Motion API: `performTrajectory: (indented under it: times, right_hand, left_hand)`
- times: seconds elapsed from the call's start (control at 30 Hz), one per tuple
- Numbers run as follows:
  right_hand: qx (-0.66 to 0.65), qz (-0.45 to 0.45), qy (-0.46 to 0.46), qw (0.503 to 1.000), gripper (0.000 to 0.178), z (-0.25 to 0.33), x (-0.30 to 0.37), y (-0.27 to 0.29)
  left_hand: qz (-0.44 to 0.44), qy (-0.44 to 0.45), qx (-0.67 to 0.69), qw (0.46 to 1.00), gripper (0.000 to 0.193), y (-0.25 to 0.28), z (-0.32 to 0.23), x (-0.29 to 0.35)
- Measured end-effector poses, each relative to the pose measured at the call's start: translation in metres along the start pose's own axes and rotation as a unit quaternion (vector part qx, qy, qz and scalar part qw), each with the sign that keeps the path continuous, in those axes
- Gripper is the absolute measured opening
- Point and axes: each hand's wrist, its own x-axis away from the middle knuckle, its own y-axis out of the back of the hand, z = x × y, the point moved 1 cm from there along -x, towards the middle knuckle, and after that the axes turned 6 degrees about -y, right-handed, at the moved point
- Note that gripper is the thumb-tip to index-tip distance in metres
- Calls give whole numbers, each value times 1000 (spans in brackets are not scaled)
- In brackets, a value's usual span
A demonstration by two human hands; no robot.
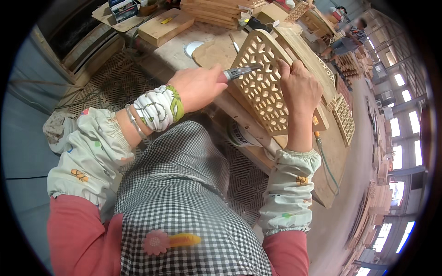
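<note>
A wooden lattice panel with a rounded corner and many cut-out holes stands tilted up in front of me. My right hand is closed at its right edge, thumb along the frame and fingers curled. From the left, my left hand grips a red-handled tool with a flat grey, metallic-looking end. That end points right and overlaps the panel's upper part; whether it touches the wood, I cannot tell. Its tip is too small to show whether it is a brush or a blade.
The panel stands over a workbench holding a thick wooden board, a white round lid and stacked planks. Another lattice panel leans at the right, near a green hose. A white bucket stands below. People work far off.
</note>
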Motion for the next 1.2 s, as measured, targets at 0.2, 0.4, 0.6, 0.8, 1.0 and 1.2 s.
performTrajectory:
  times: [0.2, 0.4, 0.6, 0.8, 1.0, 1.2]
  right_hand:
    - [-18, -21, 14, 1000, 48, -2, 3, -2]
    - [-17, -27, 21, 999, 46, 1, 6, 1]
    - [-34, -23, 16, 999, 46, 4, 7, 0]
    - [-14, -25, 22, 999, 46, 1, 7, 2]
    - [-28, -22, 17, 999, 46, 1, 5, -2]
    - [-11, -6, 11, 1000, 48, -2, 2, -6]
  left_hand:
    - [50, 8, -15, 999, 37, 5, -8, -13]
    - [22, -19, -21, 999, 33, -4, -19, -32]
    - [32, 27, -75, 996, 34, -7, -23, -48]
    - [48, 5, -37, 998, 38, -1, -18, -38]
    - [22, -2, -34, 999, 39, -12, -19, -39]
    - [-21, 10, -34, 999, 30, -27, -26, -35]
